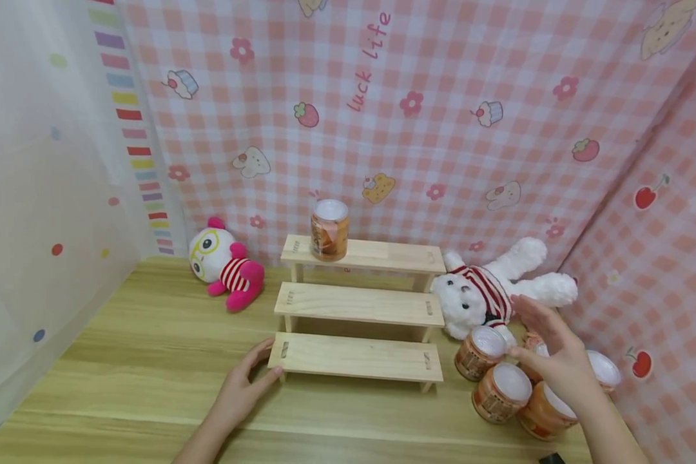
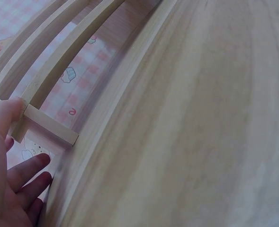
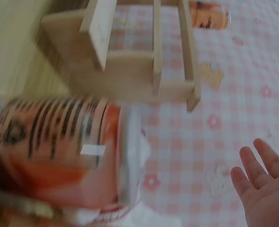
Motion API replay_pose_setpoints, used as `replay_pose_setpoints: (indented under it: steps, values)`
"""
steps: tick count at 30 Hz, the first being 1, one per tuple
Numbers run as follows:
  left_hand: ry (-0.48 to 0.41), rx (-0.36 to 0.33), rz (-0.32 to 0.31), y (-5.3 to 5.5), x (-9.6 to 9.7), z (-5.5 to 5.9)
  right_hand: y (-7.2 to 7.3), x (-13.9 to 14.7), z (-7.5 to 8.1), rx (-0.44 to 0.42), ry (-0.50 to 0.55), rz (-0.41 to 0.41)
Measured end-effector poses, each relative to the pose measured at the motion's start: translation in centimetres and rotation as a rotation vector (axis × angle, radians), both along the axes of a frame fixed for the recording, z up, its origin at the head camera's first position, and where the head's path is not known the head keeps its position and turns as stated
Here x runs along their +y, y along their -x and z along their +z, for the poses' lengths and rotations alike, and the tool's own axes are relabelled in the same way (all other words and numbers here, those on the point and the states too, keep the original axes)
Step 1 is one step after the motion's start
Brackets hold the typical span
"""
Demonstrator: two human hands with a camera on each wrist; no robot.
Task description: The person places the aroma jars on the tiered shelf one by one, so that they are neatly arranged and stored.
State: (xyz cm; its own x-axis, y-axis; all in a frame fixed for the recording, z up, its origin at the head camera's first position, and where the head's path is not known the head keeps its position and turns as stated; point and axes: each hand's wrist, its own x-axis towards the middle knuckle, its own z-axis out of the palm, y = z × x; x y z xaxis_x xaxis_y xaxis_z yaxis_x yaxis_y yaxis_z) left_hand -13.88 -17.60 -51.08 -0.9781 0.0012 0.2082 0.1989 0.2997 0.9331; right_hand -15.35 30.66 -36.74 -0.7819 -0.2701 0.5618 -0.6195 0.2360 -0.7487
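A three-tier wooden step shelf (image 1: 354, 303) stands mid-table. At the left end of its bottom step, my left hand (image 1: 240, 390) holds the wood between thumb and forefinger; in the left wrist view the other fingers (image 2: 28, 175) spread loosely away from it. My right hand (image 1: 559, 361) hovers over a group of orange labelled cans with white lids, fingers apart and nothing in them. A nearer can (image 1: 501, 393) and another can (image 1: 480, 353) stand left of this hand. One can (image 3: 63, 151) looms large and blurred in the right wrist view. On the top step's left part sits a single can (image 1: 329, 231).
A white plush toy (image 1: 481, 293) in a striped shirt lies against the shelf's right side, behind the cans. At the left back lies a pink-and-white plush toy (image 1: 226, 267). A checked pink curtain (image 1: 336, 148) hangs behind the table (image 1: 122, 386). A small black object (image 1: 552, 458) shows at the bottom edge.
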Motion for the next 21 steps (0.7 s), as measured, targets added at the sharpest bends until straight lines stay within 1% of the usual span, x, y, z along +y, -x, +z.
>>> replay_pose_setpoints:
  steps: [2, 6, 9, 11, 12, 14, 16, 19, 21]
  values:
    - [0.004, -0.004, 0.003, 0.0, 0.0, -0.1, -0.4, 1.3, -0.2, -0.007, -0.028, -0.053]
    - [0.026, -0.004, 0.011, 0.2, -0.1, -0.4, -1.1, 3.6, -0.7, -0.022, -0.047, -0.144]
    - [0.03, -0.002, 0.013, 0.3, -0.1, -0.4, -1.4, 5.6, -1.2, -0.042, -0.02, -0.161]
    - [0.021, -0.002, 0.009, 0.3, -0.1, -0.3, -1.7, 6.9, -1.4, -0.093, -0.002, -0.179]
    - [0.018, 0.0, 0.007, 0.3, -0.1, -0.3, -1.9, 7.6, -1.5, -0.134, 0.005, -0.191]
    - [0.017, 0.004, 0.002, 0.3, 0.0, -0.2, -2.2, 8.8, -1.9, -0.213, 0.052, -0.204]
    - [0.015, 0.003, 0.004, 0.4, 0.0, -0.3, -2.4, 9.8, -2.3, -0.243, 0.029, -0.249]
    - [0.006, -0.003, 0.01, 0.4, 0.0, -0.5, -2.4, 11.0, -2.9, -0.203, -0.069, -0.31]
    - [-0.002, -0.013, 0.014, 0.4, -0.1, -0.5, -2.3, 11.7, -3.3, -0.168, -0.188, -0.373]
